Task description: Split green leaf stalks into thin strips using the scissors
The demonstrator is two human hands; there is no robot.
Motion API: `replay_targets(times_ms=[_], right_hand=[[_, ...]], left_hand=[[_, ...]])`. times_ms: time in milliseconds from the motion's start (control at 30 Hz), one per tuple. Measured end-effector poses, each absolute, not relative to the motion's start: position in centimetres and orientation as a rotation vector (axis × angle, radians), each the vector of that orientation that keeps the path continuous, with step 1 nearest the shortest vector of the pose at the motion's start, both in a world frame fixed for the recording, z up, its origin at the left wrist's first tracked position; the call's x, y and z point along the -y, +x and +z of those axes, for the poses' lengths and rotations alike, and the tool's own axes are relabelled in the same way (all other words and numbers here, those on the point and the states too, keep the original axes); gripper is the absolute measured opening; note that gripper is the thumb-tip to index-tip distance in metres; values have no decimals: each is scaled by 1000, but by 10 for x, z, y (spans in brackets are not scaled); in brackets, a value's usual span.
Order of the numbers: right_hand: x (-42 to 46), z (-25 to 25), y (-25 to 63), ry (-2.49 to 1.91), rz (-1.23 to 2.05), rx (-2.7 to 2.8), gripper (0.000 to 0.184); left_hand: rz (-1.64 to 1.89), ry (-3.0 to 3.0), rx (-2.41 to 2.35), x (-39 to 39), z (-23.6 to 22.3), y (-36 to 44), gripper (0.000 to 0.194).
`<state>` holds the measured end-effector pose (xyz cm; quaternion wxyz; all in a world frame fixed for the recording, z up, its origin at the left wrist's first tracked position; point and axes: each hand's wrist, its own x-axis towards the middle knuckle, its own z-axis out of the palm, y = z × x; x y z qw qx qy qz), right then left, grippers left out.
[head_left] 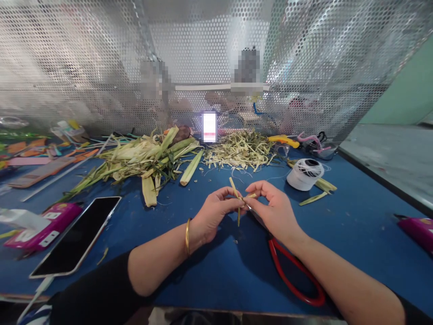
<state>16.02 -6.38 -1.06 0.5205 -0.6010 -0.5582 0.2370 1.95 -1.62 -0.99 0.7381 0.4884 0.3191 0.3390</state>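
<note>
Over the middle of the blue table, my left hand (216, 210) pinches a thin pale-green plant strip (233, 186) between thumb and fingers. Facing it, my right hand (275, 210) has its thumb and forefinger closed at the same crossing of strips, with a short pale piece sticking out between them. The fingertips hide how the strips join. Red-handled scissors (294, 275) show beneath my right hand and forearm, their blades partly covered. A white thread spool (306, 174) stands to the right of that hand, beside a bent strip of leaf (314, 198).
A pile of long leaves and stalks (135, 155) lies back left, and a heap of shredded strips (241, 151) back centre. A phone (77, 237) and a purple power strip (45, 228) occupy the left. Behind rises a perforated metal screen (203, 27). A yellow-handled tool (284, 141) lies back right.
</note>
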Motion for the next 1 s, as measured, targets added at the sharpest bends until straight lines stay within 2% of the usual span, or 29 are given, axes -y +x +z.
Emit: replay_targets(times_ms=[200, 333, 500, 633, 767, 900, 1000], right_hand=[[64, -12, 163, -1412, 698, 1320, 14], [66, -13, 165, -1410, 379, 1541, 2], [62, -12, 176, -1184, -21, 1925, 13], [59, -7, 186, -998, -236, 2152, 17], [61, -3, 188, -1013, -379, 2245, 20], [63, -3, 183, -1212, -304, 2193, 22], [63, -4, 179, -1418, 61, 2002, 20]], left_hand=[[718, 1170, -706, 16, -4, 19, 12], [708, 1202, -747, 16, -4, 19, 7], [697, 1150, -773, 12, -6, 16, 7], [587, 1053, -719, 8, -7, 11, 6], [503, 994, -688, 6, -7, 9, 9], [576, 1119, -666, 5, -5, 10, 13], [669, 1323, -662, 6, -4, 12, 14]])
